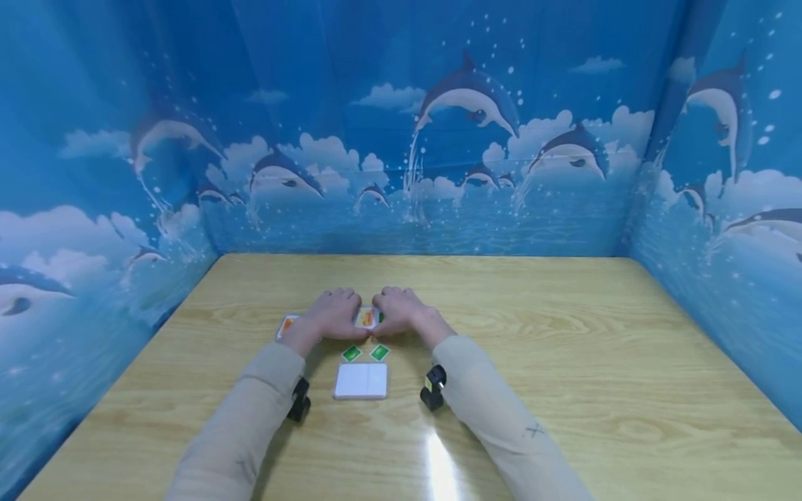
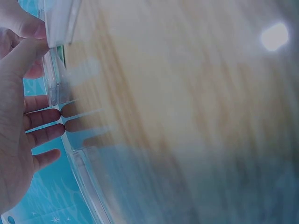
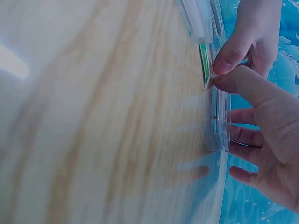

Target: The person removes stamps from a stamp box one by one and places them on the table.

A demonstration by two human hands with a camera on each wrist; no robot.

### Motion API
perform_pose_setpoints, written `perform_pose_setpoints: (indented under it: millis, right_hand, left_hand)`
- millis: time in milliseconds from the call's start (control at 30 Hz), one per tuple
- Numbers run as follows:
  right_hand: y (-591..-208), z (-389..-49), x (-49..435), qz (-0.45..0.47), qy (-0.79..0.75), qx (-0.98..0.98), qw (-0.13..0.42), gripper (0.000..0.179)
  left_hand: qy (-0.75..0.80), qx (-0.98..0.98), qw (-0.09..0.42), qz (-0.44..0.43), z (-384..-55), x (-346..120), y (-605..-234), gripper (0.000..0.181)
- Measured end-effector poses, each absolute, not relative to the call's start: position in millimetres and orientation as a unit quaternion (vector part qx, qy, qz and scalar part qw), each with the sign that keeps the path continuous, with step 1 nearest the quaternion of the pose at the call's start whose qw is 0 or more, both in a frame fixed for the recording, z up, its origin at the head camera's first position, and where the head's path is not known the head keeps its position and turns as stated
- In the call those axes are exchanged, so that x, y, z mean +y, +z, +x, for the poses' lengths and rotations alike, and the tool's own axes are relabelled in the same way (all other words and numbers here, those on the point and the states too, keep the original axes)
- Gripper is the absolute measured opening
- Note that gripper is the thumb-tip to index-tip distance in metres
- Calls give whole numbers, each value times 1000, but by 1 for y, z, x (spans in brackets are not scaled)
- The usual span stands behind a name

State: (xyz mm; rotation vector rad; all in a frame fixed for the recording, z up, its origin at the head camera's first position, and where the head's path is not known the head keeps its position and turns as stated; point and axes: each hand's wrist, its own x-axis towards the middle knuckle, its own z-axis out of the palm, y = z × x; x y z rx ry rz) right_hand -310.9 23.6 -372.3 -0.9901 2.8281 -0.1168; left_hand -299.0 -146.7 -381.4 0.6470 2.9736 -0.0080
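Observation:
Between my hands, a flat clear plastic case [image 1: 365,318] with an orange and green picture lies low over the table. My left hand [image 1: 337,314] holds its left part, thumb at the near edge and the other fingers spread toward the far side. The right hand [image 1: 399,310] grips the right part likewise. My two thumbs meet at the near edge in the right wrist view, beside the case's clear side [image 3: 220,116]. Both hands hide much of the case in the head view.
Two small green cards [image 1: 379,353] lie just nearer. Closer still is a flat white-looking case [image 1: 360,380]. Another case with an orange picture [image 1: 287,325] sits partly behind my left wrist. Dolphin-print curtains [image 1: 401,139] surround the wooden table [image 1: 564,362].

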Motion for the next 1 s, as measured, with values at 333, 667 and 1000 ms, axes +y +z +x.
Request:
perform_pose_setpoints:
  millis: [333,667,1000]
  right_hand:
    - [-371,-310,23,-327,-25,943,62,63]
    - [-369,-309,22,-327,-26,942,64,66]
    - [-369,-308,23,-321,-35,943,76,68]
  left_hand:
    - [5,974,50,220,-300,-146,-380,70]
    - [-3,972,44,231,-300,-146,-380,70]
    - [16,974,47,222,-300,-148,-382,68]
